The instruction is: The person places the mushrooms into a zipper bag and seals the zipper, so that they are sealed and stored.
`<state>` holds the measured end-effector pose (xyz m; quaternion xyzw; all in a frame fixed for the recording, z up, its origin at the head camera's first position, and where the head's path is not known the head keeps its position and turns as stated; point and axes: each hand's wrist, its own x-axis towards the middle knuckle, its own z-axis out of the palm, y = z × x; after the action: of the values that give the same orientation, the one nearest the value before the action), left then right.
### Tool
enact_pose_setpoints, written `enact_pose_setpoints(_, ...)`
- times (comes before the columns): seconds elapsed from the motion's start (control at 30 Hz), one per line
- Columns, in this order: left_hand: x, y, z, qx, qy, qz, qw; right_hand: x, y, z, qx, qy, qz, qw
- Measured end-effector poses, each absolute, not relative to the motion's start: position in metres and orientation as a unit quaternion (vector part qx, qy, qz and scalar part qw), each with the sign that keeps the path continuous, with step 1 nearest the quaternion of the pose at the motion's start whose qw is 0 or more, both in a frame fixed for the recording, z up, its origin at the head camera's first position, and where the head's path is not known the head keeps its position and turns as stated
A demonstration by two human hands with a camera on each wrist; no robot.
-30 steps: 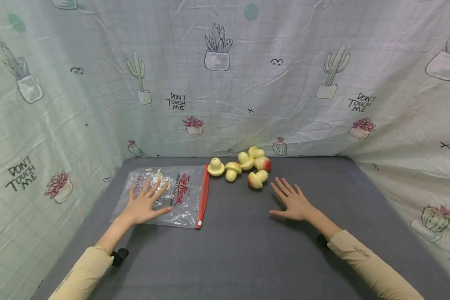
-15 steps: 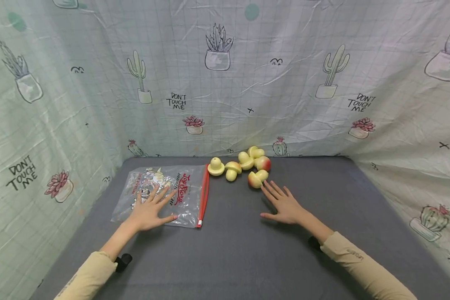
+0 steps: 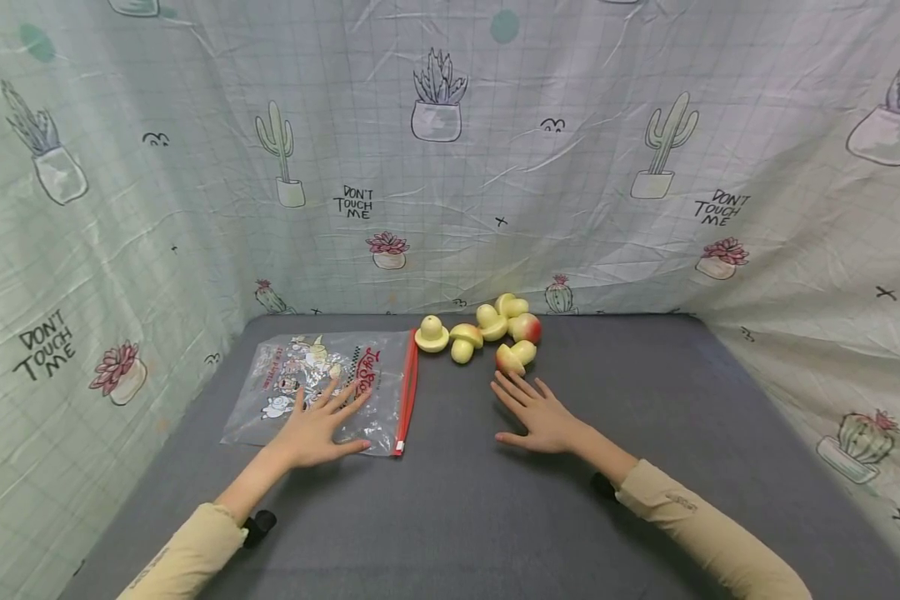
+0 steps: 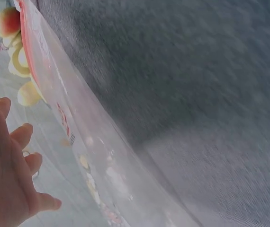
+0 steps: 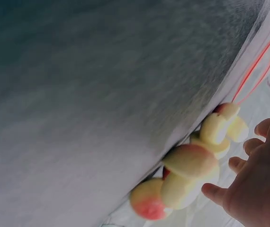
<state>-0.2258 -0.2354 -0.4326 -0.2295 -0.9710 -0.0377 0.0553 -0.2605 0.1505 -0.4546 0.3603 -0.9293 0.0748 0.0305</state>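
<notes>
Cloth (image 3: 450, 192) hung behind and along both sides, pale, gridded, printed with potted cacti and "DON'T TOUCH ME". Desk (image 3: 450, 517) below it, dark grey, running up to the foot of the cloth. Two tan sleeves (image 3: 708, 525) come in from the near corners. Bag (image 3: 315, 358), clear plastic, lies flat on the left part of the desk, towards the back; cartoon figures and red "Toy Story" lettering on it, the lettering partly covered by fingers in the head view. Left hand (image 3: 315, 433) over the near part of the bag, palm down, fingers straight and spread wide, holding nothing. Right hand (image 3: 543, 421) right of centre, likewise flat and spread, grasping nothing; fingertips at the front of the nearest mushroom, though whether they touch it is hard to judge from these angles. Red zip (image 3: 407, 392) along the bag's right edge. Mushrooms (image 3: 465, 342), yellow, some blushed red, clustered at the back of the desk about the middle, the leftmost just beside the zip. Black strap (image 3: 260, 527) at each wrist. White slider (image 3: 399, 447) at the zip's near end.
</notes>
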Motion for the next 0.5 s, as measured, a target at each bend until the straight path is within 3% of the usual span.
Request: enact_pose_setpoints(0.5, -0.241, -0.214, -0.439, -0.272, -0.961, -0.036, 0.049, -0.265, 0.112, -0.450, 0.393, -0.917, 0.063, -0.006)
